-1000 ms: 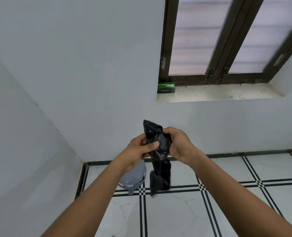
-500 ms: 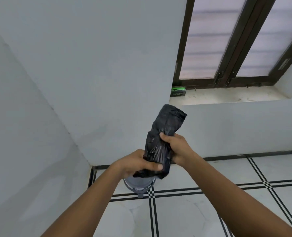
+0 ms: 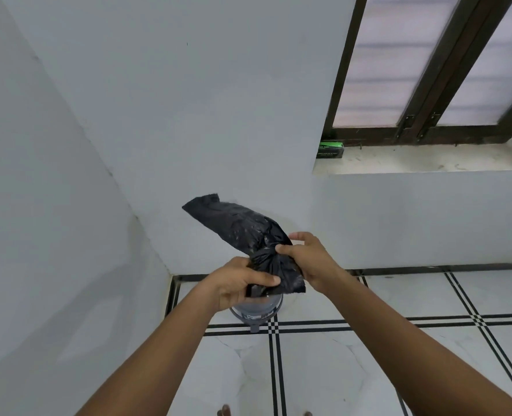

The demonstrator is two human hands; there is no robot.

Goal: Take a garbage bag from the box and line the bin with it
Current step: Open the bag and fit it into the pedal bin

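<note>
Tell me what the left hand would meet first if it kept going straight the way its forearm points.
The left hand points up and right and already grips the black garbage bag. Straight beyond lies the right hand, pinching the same bag; depth between them is unclear.

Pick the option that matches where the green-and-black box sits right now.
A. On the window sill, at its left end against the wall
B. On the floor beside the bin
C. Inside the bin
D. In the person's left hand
A: the green-and-black box rests on the window sill, tucked into its left corner below the dark window frame, while both hands hold only the black garbage bag.
</note>
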